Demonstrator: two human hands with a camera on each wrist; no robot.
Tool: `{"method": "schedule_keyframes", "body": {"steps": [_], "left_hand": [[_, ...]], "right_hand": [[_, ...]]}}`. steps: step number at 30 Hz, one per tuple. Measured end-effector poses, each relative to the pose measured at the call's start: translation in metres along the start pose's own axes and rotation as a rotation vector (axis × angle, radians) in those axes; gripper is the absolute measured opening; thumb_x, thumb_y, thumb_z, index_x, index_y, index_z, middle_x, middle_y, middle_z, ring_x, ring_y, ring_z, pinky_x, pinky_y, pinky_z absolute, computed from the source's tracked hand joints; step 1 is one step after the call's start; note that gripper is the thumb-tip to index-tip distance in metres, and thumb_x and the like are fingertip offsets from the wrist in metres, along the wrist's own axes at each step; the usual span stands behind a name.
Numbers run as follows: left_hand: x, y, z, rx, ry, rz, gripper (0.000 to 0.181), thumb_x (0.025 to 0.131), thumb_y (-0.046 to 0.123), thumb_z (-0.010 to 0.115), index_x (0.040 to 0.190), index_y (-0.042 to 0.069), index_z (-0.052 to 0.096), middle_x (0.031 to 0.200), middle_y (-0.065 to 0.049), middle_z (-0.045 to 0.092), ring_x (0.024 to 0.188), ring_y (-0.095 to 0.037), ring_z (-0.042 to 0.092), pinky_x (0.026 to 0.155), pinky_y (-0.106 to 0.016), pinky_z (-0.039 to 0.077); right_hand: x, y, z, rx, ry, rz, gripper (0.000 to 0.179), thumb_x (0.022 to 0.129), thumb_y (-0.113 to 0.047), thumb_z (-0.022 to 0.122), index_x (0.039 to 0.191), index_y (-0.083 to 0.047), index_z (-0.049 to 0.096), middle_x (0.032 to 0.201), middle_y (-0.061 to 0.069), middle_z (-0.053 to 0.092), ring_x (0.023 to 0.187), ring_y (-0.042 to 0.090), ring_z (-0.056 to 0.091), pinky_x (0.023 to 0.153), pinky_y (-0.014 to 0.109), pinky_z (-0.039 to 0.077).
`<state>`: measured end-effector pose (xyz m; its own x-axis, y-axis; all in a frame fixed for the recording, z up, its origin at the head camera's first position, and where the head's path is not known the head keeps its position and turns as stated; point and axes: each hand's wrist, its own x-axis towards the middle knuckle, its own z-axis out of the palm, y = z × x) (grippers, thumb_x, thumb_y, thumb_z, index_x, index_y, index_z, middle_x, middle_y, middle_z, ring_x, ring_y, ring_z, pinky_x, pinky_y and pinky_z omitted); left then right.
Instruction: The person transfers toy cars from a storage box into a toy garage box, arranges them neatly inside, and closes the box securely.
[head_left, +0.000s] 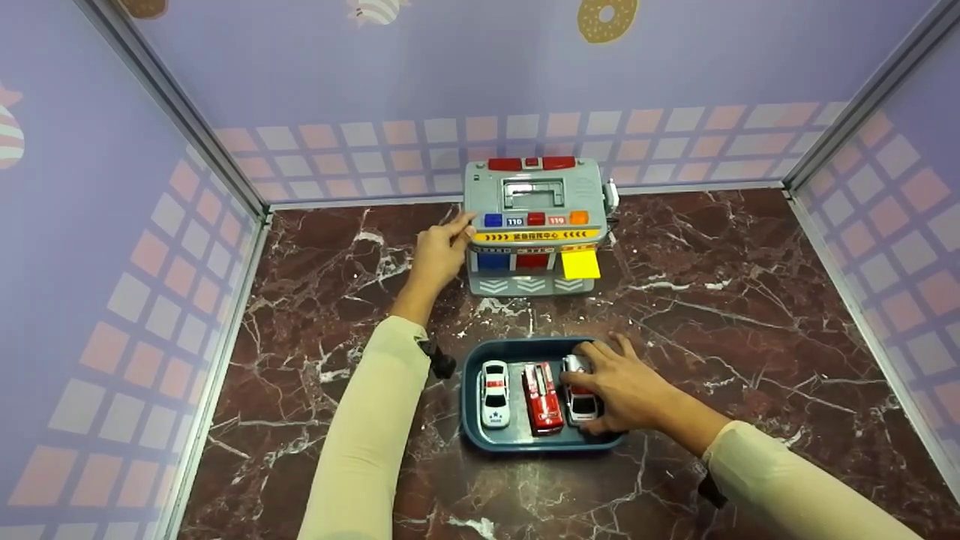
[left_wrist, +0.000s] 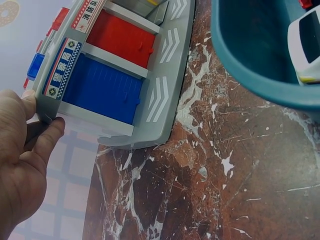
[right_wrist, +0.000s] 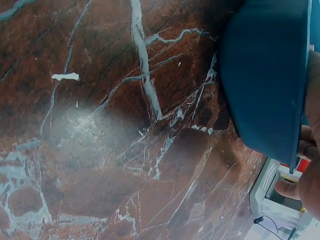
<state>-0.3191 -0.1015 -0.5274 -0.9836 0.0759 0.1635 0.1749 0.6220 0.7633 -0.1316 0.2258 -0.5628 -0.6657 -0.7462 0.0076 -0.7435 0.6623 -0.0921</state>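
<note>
A grey toy rescue station [head_left: 529,191] stands near the back wall, its blue door [left_wrist: 102,90] and red door [left_wrist: 122,40] down and its yellow door [head_left: 581,264] swung up. My left hand [head_left: 441,251] pinches its left roof corner between thumb and fingers. Closer to me, a teal tray [head_left: 540,448] holds a white police car [head_left: 495,405], a red fire truck [head_left: 543,409] and a white-and-red toy car [head_left: 583,409] in a row. My right hand [head_left: 626,386] reaches over the tray's right rim and grips the white-and-red car, partly covering it.
Purple patterned walls [head_left: 480,75] enclose the back and both sides of the dark red marbled tabletop [head_left: 720,330]. A white part [head_left: 611,195] juts from the station's right side. Bare tabletop [right_wrist: 100,150] shows beside the tray in the right wrist view.
</note>
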Motion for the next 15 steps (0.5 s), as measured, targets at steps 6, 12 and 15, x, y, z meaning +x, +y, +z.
{"method": "schedule_keyframes", "body": {"steps": [6, 12, 15], "left_hand": [[-0.0014, -0.0007, -0.0002, 0.002, -0.011, 0.004, 0.038, 0.112, 0.03, 0.066, 0.148, 0.018, 0.072, 0.155, -0.011, 0.064, 0.147, -0.03, 0.061, 0.125, -0.044, 0.048], [-0.0013, -0.0007, -0.0001, -0.014, -0.01, -0.002, 0.039, 0.112, 0.03, 0.066, 0.148, 0.016, 0.072, 0.156, -0.01, 0.063, 0.147, -0.028, 0.061, 0.125, -0.042, 0.047], [-0.0008, -0.0011, 0.0001, -0.017, -0.004, 0.0, 0.039, 0.112, 0.029, 0.066, 0.148, 0.016, 0.072, 0.155, -0.01, 0.064, 0.147, -0.028, 0.062, 0.125, -0.042, 0.047]], "right_hand": [[-0.0003, -0.0001, 0.0009, 0.019, 0.009, 0.001, 0.08, 0.074, -0.063, 0.092, 0.142, -0.027, 0.071, 0.142, 0.022, 0.061, 0.132, 0.04, 0.06, 0.111, 0.081, 0.043], [-0.0013, 0.0021, -0.0047, 0.029, 0.023, -0.014, 0.079, 0.074, -0.062, 0.092, 0.141, -0.027, 0.069, 0.143, 0.024, 0.061, 0.128, 0.043, 0.061, 0.113, 0.071, 0.048], [-0.0015, 0.0038, -0.0073, 0.049, 0.036, -0.017, 0.078, 0.075, -0.06, 0.093, 0.141, -0.027, 0.068, 0.142, 0.023, 0.061, 0.126, 0.041, 0.061, 0.112, 0.067, 0.05]]}}
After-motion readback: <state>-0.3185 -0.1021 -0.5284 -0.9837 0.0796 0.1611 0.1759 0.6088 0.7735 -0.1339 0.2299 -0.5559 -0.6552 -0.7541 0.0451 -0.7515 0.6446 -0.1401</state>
